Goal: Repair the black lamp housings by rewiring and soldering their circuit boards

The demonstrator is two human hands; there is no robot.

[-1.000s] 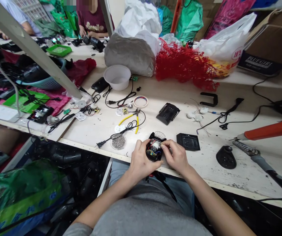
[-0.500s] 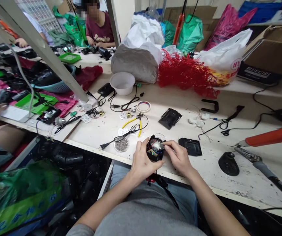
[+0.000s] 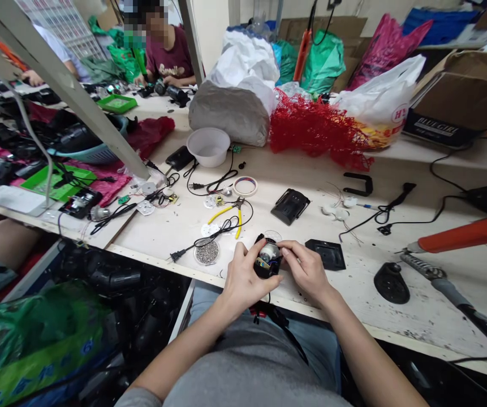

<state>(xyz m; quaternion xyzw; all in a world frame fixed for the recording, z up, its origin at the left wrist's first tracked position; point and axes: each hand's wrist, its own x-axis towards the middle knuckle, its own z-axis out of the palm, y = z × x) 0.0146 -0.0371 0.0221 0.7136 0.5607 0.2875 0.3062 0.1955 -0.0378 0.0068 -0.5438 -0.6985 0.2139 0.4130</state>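
Observation:
My left hand [image 3: 245, 278] wraps round an open black plastic housing [image 3: 272, 267] held over the table's front edge. Inside it sit a round silvery part [image 3: 269, 252], coloured wires and a small board. At the housing's right rim, the thumb and fingers of my right hand [image 3: 310, 272] are pinched together; what lies between the fingertips is partly hidden. Just left of my hands are a dish of small metal screws [image 3: 206, 252] and a black cord with a plug [image 3: 192, 247]. Yellow-handled cutters [image 3: 238, 216] lie beyond them. A black rectangular cover [image 3: 327, 254] rests by my right hand.
Farther back lie a black casing [image 3: 291, 206], a tape roll [image 3: 245, 186] and a white bowl [image 3: 208, 147]. To the right are a black base piece [image 3: 391, 282] and an orange-handled tool [image 3: 468, 233]. A slanted metal post [image 3: 77, 85] crosses the left. A co-worker [image 3: 169, 53] sits opposite.
The silvery part in the housing shows more of its face and looks tilted differently. My right fingers have shifted slightly at the rim. The whole view has moved a little.

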